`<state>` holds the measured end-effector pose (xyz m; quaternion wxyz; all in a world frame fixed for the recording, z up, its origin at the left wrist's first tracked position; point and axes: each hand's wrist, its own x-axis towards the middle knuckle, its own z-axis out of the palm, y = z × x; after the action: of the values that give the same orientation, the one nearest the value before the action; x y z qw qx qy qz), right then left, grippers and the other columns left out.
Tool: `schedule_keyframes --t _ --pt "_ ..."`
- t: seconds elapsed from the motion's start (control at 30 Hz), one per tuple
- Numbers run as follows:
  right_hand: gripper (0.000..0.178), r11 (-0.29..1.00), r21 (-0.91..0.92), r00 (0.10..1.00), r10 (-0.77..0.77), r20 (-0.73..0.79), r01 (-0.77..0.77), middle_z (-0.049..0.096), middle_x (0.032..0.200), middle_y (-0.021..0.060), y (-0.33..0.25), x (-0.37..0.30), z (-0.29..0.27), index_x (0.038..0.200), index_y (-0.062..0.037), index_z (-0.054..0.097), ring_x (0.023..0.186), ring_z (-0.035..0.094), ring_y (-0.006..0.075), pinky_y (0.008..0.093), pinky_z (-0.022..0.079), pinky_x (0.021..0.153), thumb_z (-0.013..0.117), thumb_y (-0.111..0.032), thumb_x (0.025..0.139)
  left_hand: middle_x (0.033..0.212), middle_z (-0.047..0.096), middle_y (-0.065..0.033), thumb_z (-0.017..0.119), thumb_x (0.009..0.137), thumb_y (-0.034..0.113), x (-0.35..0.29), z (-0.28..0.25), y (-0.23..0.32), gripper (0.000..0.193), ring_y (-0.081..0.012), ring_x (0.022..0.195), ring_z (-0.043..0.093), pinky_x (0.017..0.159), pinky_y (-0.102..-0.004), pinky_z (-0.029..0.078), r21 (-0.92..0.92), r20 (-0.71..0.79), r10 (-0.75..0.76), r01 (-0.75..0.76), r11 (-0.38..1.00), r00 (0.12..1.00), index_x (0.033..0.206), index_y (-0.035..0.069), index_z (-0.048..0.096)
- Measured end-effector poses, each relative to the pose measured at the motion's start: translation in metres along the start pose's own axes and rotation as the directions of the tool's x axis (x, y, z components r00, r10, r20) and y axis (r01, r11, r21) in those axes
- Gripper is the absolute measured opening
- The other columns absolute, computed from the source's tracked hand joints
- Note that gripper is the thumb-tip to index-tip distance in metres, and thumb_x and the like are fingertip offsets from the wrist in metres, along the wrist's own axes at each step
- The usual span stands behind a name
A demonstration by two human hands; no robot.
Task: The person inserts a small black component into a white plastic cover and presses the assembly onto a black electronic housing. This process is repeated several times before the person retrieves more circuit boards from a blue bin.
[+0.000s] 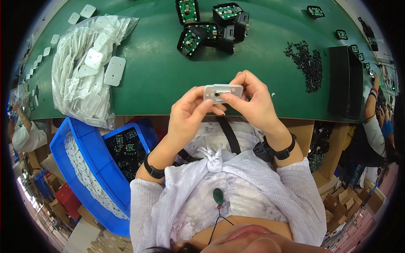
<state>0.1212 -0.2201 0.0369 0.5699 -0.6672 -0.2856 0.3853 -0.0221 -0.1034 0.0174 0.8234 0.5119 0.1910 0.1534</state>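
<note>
Between both hands, just over the table's front edge, is a white plastic cover plate [231, 88] with rounded corners, its inner side turned up. My left hand [185, 113] grips its left end between thumb and fingers. My right hand [256, 101] holds the right end, and its thumb presses on a small black piece [217, 95] near the plate's middle. Part of that piece is hidden by the thumb. At the left, a clear plastic bag [69, 80] is full of similar white plates, and a loose white plate [114, 71] lies against its right side.
Black housings with green circuit boards [190, 42] are grouped at the table's far middle. A heap of small black parts [310, 67] lies right, beside a black box [344, 80]. Blue bins [90, 154] of white plates and boards stand below left. Other people work at both sides.
</note>
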Motion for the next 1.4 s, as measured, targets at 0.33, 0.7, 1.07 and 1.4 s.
schedule_keyframes --t 0.33,0.7,1.07,1.4 --pt "0.045 -0.006 -0.828 0.564 -0.730 0.387 0.561 0.060 0.114 0.0096 -0.048 0.071 0.019 0.113 -0.0069 0.061 0.109 0.055 0.0256 0.0362 0.043 0.093 0.072 -0.009 0.070 0.080 0.064 -0.0107 0.053 0.096 0.008 0.019 -0.082 0.026 0.011 -0.0212 0.067 0.063 0.061 -0.0325 0.050 0.722 -0.320 0.283 0.040 0.691 0.904 0.103 0.001 0.058" --pt "0.068 0.243 -0.676 0.673 -0.551 0.494 0.696 0.053 0.106 0.0095 -0.051 0.047 0.017 0.127 -0.0037 0.052 0.093 0.055 0.0232 0.0301 0.047 0.077 0.078 -0.002 0.064 0.105 0.052 -0.0146 0.077 0.073 0.041 0.006 -0.068 0.024 0.067 -0.0334 0.096 0.052 0.076 -0.0403 0.047 0.993 -0.067 0.529 0.110 -0.050 0.846 0.120 0.001 0.050" --pt "0.013 0.448 -0.891 0.955 -0.224 -0.194 -0.076 0.063 0.080 0.0073 0.002 -0.009 -0.052 0.098 -0.0058 0.064 0.069 0.061 0.0194 0.0293 0.046 0.063 0.064 -0.017 0.091 0.118 0.058 -0.0087 0.068 0.074 0.001 0.000 -0.044 0.004 0.056 -0.0284 0.109 0.052 0.095 -0.0419 0.037 0.957 0.203 0.503 -0.279 0.081 0.840 0.127 0.007 0.053" --pt "0.043 0.508 -0.802 0.917 -0.382 0.118 0.315 0.063 0.113 0.0131 -0.014 -0.020 -0.030 0.116 -0.0029 0.061 0.101 0.061 0.0300 0.0362 0.049 0.087 0.074 0.000 0.074 0.116 0.061 -0.0075 0.067 0.075 -0.001 0.005 -0.036 0.001 0.054 -0.0257 0.109 0.054 0.098 -0.0419 0.036 0.916 0.237 0.475 -0.357 0.181 0.848 0.127 0.008 0.055"
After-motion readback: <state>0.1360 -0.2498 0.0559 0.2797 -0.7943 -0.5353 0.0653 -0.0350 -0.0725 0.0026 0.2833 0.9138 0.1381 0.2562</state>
